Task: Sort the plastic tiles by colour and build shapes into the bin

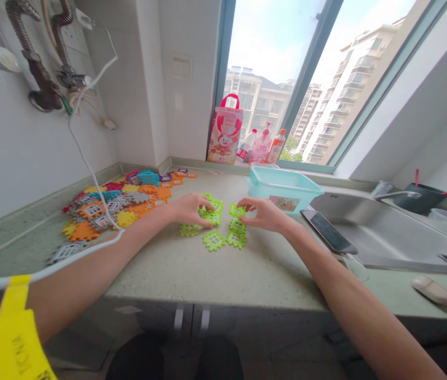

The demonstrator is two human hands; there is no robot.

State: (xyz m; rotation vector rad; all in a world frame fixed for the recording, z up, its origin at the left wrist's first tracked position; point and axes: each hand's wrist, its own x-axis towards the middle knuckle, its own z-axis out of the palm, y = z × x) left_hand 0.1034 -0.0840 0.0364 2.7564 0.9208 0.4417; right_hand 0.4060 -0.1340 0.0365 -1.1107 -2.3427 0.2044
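A: Log near stuff first. Clock centred between hands.
B: Got yellow tag [17, 338] at eight, wrapped on white cable [55, 270]. At six, dark cabinet doors [160, 327] with two pale handles, plus dark-clad knees [219, 356].
A: Next, speckled countertop [192, 279]. Mark pale mouse-shaped item [431, 290] between three and four.
B: Left hand [189, 209]?
A: Reaches in from eight. Thumb and fingers partway apart, with some green pieces [212, 217] between. Clamped or just touching, cannot tell.
B: Right hand [265, 214]?
A: Comes in from four. Thumb and fingers slightly apart at right edge of top green piece [237, 210] in right-hand column. Pinched firmly or not, cannot tell.
B: Rest of green?
A: Right at clock centre, flat on countertop: overlapping cluster by left hand, column by right hand, loose one [213, 240] near six.
B: At three, black phone [328, 231] by edge of steel sink [385, 237].
A: At two, aqua tub [285, 184] with picture label. From nine to ten, mixed heap [116, 203] in orange, grey, yellow, red, blue, purple.
B: Farther back, pink bag [225, 134] at twelve, three bottles [263, 146] at one.
A: Last, behind those, window [271, 47] with apartment buildings [348, 89] outside, toward one and two.
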